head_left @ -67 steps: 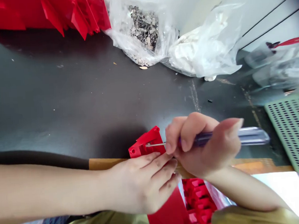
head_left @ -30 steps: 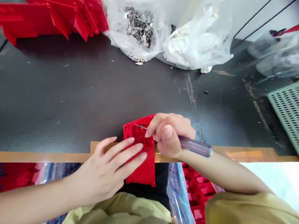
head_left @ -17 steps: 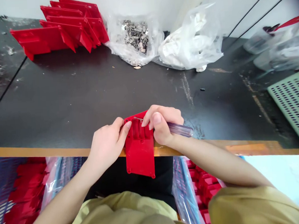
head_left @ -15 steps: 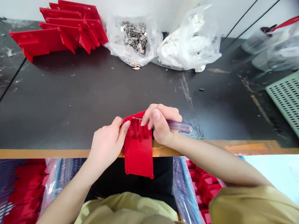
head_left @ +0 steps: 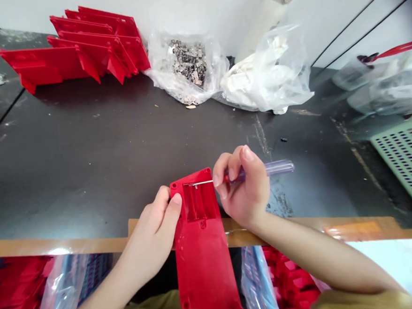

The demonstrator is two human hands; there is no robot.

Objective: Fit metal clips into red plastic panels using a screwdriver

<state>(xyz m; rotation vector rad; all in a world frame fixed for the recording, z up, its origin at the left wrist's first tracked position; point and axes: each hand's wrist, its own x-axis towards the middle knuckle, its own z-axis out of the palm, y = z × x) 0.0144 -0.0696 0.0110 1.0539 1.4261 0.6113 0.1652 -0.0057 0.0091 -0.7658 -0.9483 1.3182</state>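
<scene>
Right hand (head_left: 242, 189) sits closed around the handle of a screwdriver (head_left: 268, 170), its thin steel shaft reaching left across the far end of a red plastic panel (head_left: 203, 272). My left hand (head_left: 151, 236) pinches the panel's left edge, with the thumb on top and the fingers hidden beneath. The panel lies across the near edge of the table (head_left: 86, 158), its lower half jutting out toward me. From here it looks light and stiff, though its thin ribs may be fragile; I'd take hold by the long edges. Farther off on the table, stacked red panels (head_left: 75, 50) lean together just beside a bag of metal clips (head_left: 189, 64).
</scene>
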